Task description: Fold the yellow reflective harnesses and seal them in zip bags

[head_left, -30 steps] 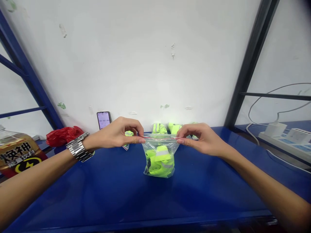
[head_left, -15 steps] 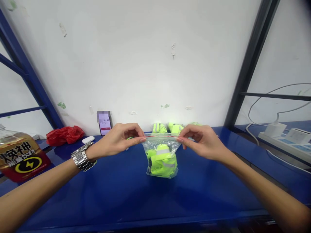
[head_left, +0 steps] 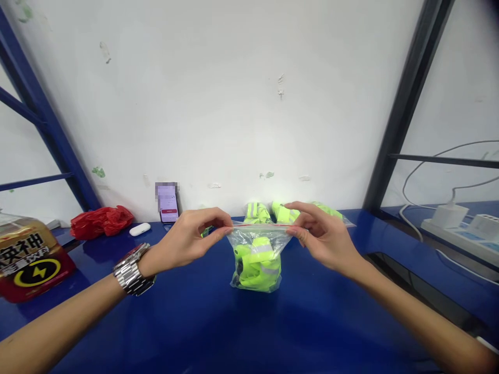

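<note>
A clear zip-lock bag [head_left: 241, 240] with a red line along its top hangs between my two hands. Inside it is a bundled neon-yellow reflective vest [head_left: 259, 267] with silvery stripes. My left hand [head_left: 197, 234], wearing a metal watch [head_left: 134, 269] on its wrist, pinches the left end of the zip edge. At the right end, my right hand [head_left: 322, 231] grips the same edge between thumb and fingers, its index finger raised. Whether the bag's bottom touches the blue table [head_left: 187, 322] I cannot tell.
Along the wall lie more bagged yellow bundles [head_left: 257, 212]. To the left are a drink bottle [head_left: 33, 257], a red plastic bag [head_left: 101, 222], a white earbud case [head_left: 140, 229] and a propped phone [head_left: 168, 203]. A power strip [head_left: 468, 236] with cables sits at right, near a dark flat device [head_left: 413, 280].
My right index finger has lifted off the zip edge while the thumb still pinches it. The camera view has shifted slightly, and more of the bundles behind shows.
</note>
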Demonstrator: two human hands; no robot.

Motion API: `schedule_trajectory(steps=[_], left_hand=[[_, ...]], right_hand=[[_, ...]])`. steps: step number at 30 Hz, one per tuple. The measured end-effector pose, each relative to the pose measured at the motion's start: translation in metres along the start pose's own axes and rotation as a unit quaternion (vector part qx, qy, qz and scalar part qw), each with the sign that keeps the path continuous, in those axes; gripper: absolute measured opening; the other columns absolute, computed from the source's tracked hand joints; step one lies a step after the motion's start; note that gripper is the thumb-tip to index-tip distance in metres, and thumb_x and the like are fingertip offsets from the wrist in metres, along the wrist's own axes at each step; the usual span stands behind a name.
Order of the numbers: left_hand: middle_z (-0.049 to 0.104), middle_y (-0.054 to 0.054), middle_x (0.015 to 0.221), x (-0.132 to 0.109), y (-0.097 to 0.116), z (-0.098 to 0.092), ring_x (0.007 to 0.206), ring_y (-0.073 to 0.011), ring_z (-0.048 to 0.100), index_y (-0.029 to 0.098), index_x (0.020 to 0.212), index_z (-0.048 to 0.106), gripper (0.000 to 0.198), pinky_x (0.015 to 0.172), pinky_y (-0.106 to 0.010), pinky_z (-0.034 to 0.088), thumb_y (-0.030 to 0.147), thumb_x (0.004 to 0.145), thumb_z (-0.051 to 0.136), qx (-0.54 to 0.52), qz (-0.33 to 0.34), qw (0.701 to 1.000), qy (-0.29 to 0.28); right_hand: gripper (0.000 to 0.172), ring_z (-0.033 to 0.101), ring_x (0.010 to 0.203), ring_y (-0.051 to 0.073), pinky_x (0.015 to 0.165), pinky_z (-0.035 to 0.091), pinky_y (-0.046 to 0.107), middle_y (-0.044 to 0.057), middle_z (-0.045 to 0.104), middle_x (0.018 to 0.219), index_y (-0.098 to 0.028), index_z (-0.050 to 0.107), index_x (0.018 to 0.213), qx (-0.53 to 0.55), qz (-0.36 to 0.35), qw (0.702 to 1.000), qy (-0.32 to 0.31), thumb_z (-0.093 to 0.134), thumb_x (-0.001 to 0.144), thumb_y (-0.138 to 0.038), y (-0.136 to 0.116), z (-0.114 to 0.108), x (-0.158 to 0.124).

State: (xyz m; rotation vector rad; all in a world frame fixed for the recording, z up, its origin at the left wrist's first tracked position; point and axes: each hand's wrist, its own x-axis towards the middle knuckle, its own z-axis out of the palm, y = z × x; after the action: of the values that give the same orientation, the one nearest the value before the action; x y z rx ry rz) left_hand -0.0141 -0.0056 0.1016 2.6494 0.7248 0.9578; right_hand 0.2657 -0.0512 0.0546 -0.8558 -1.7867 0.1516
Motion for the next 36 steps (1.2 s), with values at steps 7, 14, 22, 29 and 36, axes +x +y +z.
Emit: schedule_trajectory(steps=[7, 14, 22, 29, 36], left_hand=[[0.066, -0.003, 0.09, -0.006, -0.002, 0.006, 0.08, -0.0134, 0.064, 0.021, 0.106, 0.048, 0.022, 0.068, -0.027, 0.055, 0.024, 0.087, 0.058, -0.041, 0.023, 0.998, 0.05], [0.062, -0.002, 0.085, -0.008, 0.007, 0.005, 0.076, -0.0134, 0.063, 0.022, 0.105, 0.039, 0.023, 0.06, -0.026, 0.052, 0.02, 0.088, 0.054, -0.042, 0.04, 0.998, 0.031], [0.055, 0.002, 0.08, -0.008, 0.008, 0.014, 0.066, -0.0101, 0.054, 0.024, 0.095, 0.031, 0.025, 0.058, -0.024, 0.045, 0.01, 0.085, 0.05, -0.053, 0.024, 0.998, 0.04], [0.053, 0.0, 0.079, -0.002, 0.005, 0.019, 0.07, -0.0123, 0.053, 0.02, 0.108, 0.041, 0.024, 0.063, -0.027, 0.045, 0.012, 0.086, 0.046, -0.003, 0.021, 0.999, 0.035], [0.059, -0.004, 0.085, 0.0, 0.021, 0.001, 0.075, -0.0141, 0.056, 0.019, 0.103, 0.054, 0.017, 0.068, -0.028, 0.046, 0.029, 0.09, 0.049, 0.003, 0.008, 0.998, -0.066]], right_hand=[[0.026, 0.057, 0.058, 0.013, 0.048, 0.047, 0.026, -0.003, 0.055, 0.068, -0.024, 0.046, 0.107, -0.003, -0.005, 1.0, 0.012, 0.06, 0.085, -0.02, 0.003, 0.001, -0.007], [0.02, 0.059, 0.067, 0.016, 0.058, 0.051, 0.031, 0.0, 0.055, 0.074, -0.026, 0.042, 0.094, -0.022, -0.056, 0.997, 0.049, 0.056, 0.086, -0.014, -0.004, 0.005, -0.015], [0.018, 0.057, 0.066, 0.016, 0.057, 0.05, 0.03, 0.001, 0.056, 0.074, -0.024, 0.044, 0.081, 0.014, -0.027, 0.997, 0.076, 0.061, 0.082, -0.018, -0.008, 0.013, -0.021], [0.01, 0.055, 0.066, 0.015, 0.056, 0.048, 0.027, 0.001, 0.055, 0.074, -0.022, 0.053, 0.096, -0.002, 0.006, 1.0, 0.006, 0.056, 0.087, -0.026, -0.01, 0.004, -0.015], [0.021, 0.057, 0.074, 0.016, 0.065, 0.046, 0.029, 0.004, 0.063, 0.083, -0.021, 0.063, 0.106, -0.017, 0.041, 0.992, -0.122, 0.052, 0.091, -0.03, -0.023, -0.008, -0.003]])
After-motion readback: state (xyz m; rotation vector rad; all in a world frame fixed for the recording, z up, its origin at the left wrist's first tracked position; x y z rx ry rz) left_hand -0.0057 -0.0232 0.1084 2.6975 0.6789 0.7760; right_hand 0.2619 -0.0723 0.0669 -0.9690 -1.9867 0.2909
